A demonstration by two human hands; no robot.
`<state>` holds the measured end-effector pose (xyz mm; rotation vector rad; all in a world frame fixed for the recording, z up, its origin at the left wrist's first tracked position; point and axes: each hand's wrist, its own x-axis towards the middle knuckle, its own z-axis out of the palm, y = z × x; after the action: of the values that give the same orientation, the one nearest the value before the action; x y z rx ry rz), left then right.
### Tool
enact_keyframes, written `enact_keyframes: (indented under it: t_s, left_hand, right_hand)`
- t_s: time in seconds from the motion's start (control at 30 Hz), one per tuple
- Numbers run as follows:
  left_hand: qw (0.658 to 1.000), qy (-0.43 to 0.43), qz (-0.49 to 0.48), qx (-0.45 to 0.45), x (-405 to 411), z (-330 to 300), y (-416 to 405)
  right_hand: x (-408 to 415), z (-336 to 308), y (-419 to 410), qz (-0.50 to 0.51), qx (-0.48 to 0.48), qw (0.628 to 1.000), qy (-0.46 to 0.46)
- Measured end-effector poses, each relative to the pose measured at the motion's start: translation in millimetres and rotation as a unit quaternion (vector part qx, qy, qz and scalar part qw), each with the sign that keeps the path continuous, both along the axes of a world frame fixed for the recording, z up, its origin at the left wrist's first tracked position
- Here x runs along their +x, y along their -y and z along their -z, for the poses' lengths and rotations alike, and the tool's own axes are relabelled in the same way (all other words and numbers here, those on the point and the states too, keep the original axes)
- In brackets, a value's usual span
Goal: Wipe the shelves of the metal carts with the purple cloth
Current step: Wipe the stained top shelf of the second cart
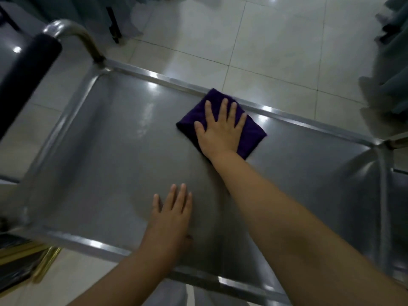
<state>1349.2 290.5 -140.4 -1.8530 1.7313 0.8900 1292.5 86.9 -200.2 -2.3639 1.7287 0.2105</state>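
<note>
The wiping of the metal cart's top shelf (110, 151) was in hand: the right hand (220, 129) pressed the folded purple cloth (251, 138) flat, fingers straight and spread, against the far rim. The left hand (172, 215) rested flat and empty near the front edge. Next, the cloth probably needed drawing across the unwiped middle.

No legible text or labels anywhere.

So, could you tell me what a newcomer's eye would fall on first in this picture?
Probably the purple cloth, folded and dark against the grey metal shelf, close to its far rim. The right hand presses flat on it with spread fingers, while the left hand rests open on the shelf near the front edge. A black-padded handle stands at upper left.
</note>
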Motion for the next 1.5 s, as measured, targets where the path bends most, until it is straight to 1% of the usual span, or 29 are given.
enact_keyframes:
  t_s: [0.07,0.13,0.23,0.3,0.43,0.57,0.73,0.87,0.93,1.03,1.13,1.2,1.3,1.4,1.5]
  left_hand:
    - [1.000,-0.001,0.000,-0.004,-1.6,4.8,0.8]
    - [1.000,-0.001,0.005,0.004,-3.6,6.2,2.0]
    - [1.000,0.012,0.014,0.015,-3.0,4.7,1.6]
    - [1.000,0.013,0.014,0.011,-3.6,0.8,2.0]
    - [1.000,0.012,0.019,-0.002,-8.8,-6.7,1.7]
    - [1.000,0.017,0.019,-0.008,-13.2,-5.5,0.8]
    - [1.000,0.019,0.019,-0.009,-14.5,-0.3,-0.2]
    - [0.999,0.012,0.017,-0.024,-13.5,2.7,-2.6]
    - [0.999,0.012,0.015,-0.030,-13.2,3.0,-3.0]
    - [0.999,0.012,0.015,-0.040,-11.7,3.4,-4.3]
    - [0.998,-0.003,0.017,-0.060,-6.9,0.4,-9.4]
    - [0.997,-0.014,0.013,-0.076,-3.2,-2.5,-16.3]
    - [0.996,-0.008,-0.002,-0.087,3.7,-5.2,-36.6]
    - [0.998,-0.015,-0.036,-0.055,11.7,-3.7,-58.8]
    - [0.999,-0.016,-0.021,-0.041,15.3,2.0,-65.3]
  right_hand:
    - [28.0,0.6,-9.2,-0.074,0.008,0.997,0.003]
    - [37.9,0.8,-18.4,-0.130,0.009,0.992,-0.002]
    - [17.6,2.0,-21.9,-0.171,0.002,0.985,-0.004]
    - [-13.4,1.5,-20.0,-0.163,-0.006,0.987,-0.004]
    - [-98.5,-4.4,-4.7,-0.049,-0.005,0.999,-0.001]
    - [-191.6,-12.8,11.7,0.071,-0.012,0.997,-0.022]
    - [-291.6,-20.4,7.4,0.225,-0.010,0.973,-0.048]
    - [-325.5,-22.4,-24.2,0.302,-0.014,0.951,-0.065]
    - [-317.4,-21.7,-43.2,0.338,-0.016,0.939,-0.066]
    - [-281.2,-19.3,-64.6,0.390,-0.007,0.919,-0.063]
    - [-228.2,-15.1,-72.6,0.379,-0.003,0.924,-0.050]
    - [-188.7,-13.3,-71.0,0.346,-0.004,0.937,-0.043]
    - [-123.9,-9.6,-62.1,0.282,-0.003,0.959,-0.030]
    - [-52.6,-6.2,-58.3,0.201,-0.001,0.980,-0.015]
    - [10.7,-5.9,-67.2,0.095,0.001,0.995,0.006]
